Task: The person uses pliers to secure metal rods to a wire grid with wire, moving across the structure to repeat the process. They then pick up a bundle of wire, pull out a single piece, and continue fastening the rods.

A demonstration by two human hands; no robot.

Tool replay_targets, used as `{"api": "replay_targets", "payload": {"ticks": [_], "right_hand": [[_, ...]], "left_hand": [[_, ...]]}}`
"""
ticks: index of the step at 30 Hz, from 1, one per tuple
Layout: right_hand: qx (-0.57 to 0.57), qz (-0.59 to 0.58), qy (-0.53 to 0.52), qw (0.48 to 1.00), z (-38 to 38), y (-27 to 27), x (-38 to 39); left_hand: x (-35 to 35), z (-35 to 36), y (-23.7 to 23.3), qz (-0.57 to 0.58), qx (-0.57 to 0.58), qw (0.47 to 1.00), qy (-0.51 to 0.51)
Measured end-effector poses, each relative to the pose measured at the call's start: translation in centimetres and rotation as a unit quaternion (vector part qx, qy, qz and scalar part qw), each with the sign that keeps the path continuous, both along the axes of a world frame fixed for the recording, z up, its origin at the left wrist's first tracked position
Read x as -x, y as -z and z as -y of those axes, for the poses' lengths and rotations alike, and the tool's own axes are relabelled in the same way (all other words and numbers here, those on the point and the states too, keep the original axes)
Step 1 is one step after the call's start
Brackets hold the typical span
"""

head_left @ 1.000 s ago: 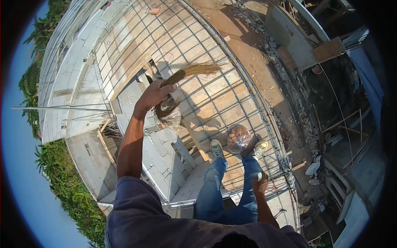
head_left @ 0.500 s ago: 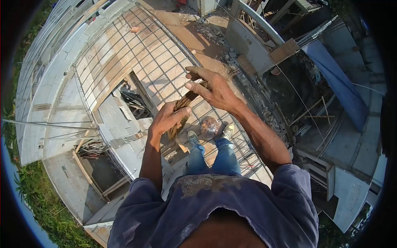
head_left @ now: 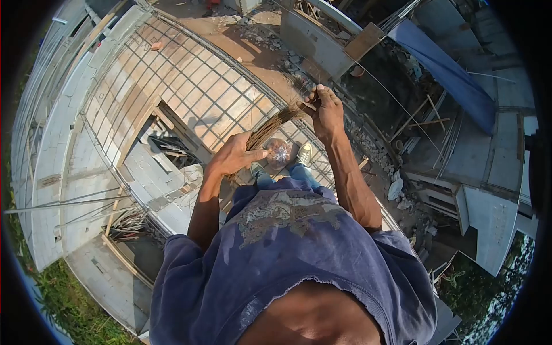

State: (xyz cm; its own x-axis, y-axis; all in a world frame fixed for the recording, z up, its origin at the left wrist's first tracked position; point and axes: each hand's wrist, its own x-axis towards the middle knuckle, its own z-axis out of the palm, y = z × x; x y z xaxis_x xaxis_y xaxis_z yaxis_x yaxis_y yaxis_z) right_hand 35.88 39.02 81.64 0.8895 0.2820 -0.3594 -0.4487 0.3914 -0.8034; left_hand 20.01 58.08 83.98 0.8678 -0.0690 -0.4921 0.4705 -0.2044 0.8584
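Note:
A bundle of thin brown tie wire [head_left: 272, 129] stretches slantwise in front of me, its far end frayed into loose strands. My left hand [head_left: 233, 155] is closed around the near part, thumb lying along the front of it. At the far end, the fingers of my right hand [head_left: 326, 112] are pinched on the wire tips. Beneath the bundle, a clear knotted plastic bag [head_left: 279, 154] rests between my shoes, one of them a canvas sneaker [head_left: 305, 152]; what the bag contains is not clear.
A rebar grid [head_left: 195, 80] spans wooden panels around my feet. Left of it is an opening [head_left: 167, 141] with scraps inside, and a brick piece [head_left: 156, 46] sits on the grid. Rubble [head_left: 376, 149] lines the right side, near a blue tarp [head_left: 448, 69].
My right hand has turned and closed from spread fingers to a pinch at the wire's far end. My left hand still grips the bundle, and the view has shifted.

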Motion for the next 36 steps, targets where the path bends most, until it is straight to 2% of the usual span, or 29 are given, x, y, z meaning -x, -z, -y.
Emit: {"api": "replay_targets", "payload": {"ticks": [3, 4, 6, 8, 10, 11, 12, 14, 18, 19, 20, 22, 24, 25, 26, 28, 30, 32, 34, 36], "right_hand": [[-0.109, -0.077, 0.074, 0.988, 1.0, -1.1, 0.5], [-0.112, -0.078, 0.078, 0.988, 1.6, -1.0, 0.5], [-0.293, -0.076, 0.008, 0.953, 2.6, -1.6, 0.5], [-0.308, -0.081, 0.018, 0.948, 3.1, -2.3, 0.2], [-0.356, -0.042, -0.016, 0.933, 3.8, -2.6, 0.0], [-0.380, -0.041, 0.006, 0.924, 4.2, -3.1, -0.4], [-0.357, -0.052, 0.092, 0.928, 4.7, -3.7, -1.3], [-0.380, -0.040, 0.168, 0.909, 8.0, -4.1, -4.4], [-0.358, -0.016, 0.143, 0.923, 11.5, -6.1, -7.6], [-0.341, -0.004, 0.174, 0.924, 12.1, -6.8, -8.4], [-0.357, 0.001, 0.195, 0.914, 12.6, -7.6, -9.0], [-0.444, 0.017, 0.149, 0.883, 14.2, -7.5, -11.1], [-0.415, 0.015, 0.145, 0.898, 14.4, -9.0, -11.8], [-0.392, 0.042, 0.135, 0.909, 14.2, -9.3, -12.5], [-0.369, 0.071, 0.125, 0.918, 14.1, -9.4, -13.0], [-0.369, 0.079, 0.107, 0.920, 14.4, -9.3, -13.8], [-0.302, 0.090, 0.172, 0.933, 14.4, -9.2, -14.5], [-0.302, 0.109, 0.167, 0.932, 14.6, -9.0, -14.7], [-0.303, 0.124, 0.160, 0.931, 14.6, -9.0, -14.8], [-0.210, 0.138, 0.251, 0.935, 13.0, -10.8, -12.7]], "left_hand": [[0.3, 0.4, 0.0, 0.010, 0.002, 1.000, 0.018], [0.1, 0.6, 0.1, 0.017, -0.002, 1.000, 0.025], [0.2, 0.9, 0.4, 0.024, -0.004, 0.999, 0.032], [0.0, 1.1, 0.6, 0.030, 0.021, 0.999, 0.019], [-0.2, 1.3, 0.4, 0.021, 0.020, 0.999, 0.032], [-0.4, 1.3, 0.2, 0.013, 0.018, 0.999, 0.043], [-0.5, 1.1, 0.2, 0.014, 0.016, 0.999, 0.046], [-0.6, 0.7, 0.2, 0.026, -0.033, 0.997, 0.067], [-1.8, 2.5, -1.2, 0.030, -0.044, 0.995, 0.080], [-2.6, 3.1, -1.3, 0.053, -0.031, 0.993, 0.097], [-3.2, 3.4, -1.4, 0.077, -0.017, 0.990, 0.113], [-4.2, 3.4, -0.6, 0.103, -0.007, 0.987, 0.125], [-4.7, 3.6, -1.0, 0.082, 0.175, 0.976, 0.096], [-5.2, 3.5, -1.3, 0.045, 0.223, 0.970, 0.085], [-5.6, 3.4, -1.4, 0.045, 0.222, 0.970, 0.087], [-6.5, 3.2, -1.4, 0.033, 0.313, 0.949, 0.009], [-7.6, 3.1, -1.3, 0.052, 0.310, 0.949, 0.014], [-8.5, 3.1, -1.5, 0.099, 0.310, 0.945, 0.010], [-8.9, 3.3, -1.4, 0.092, 0.316, 0.944, -0.008], [-9.6, 3.8, -1.8, 0.083, 0.313, 0.946, -0.027]]}}
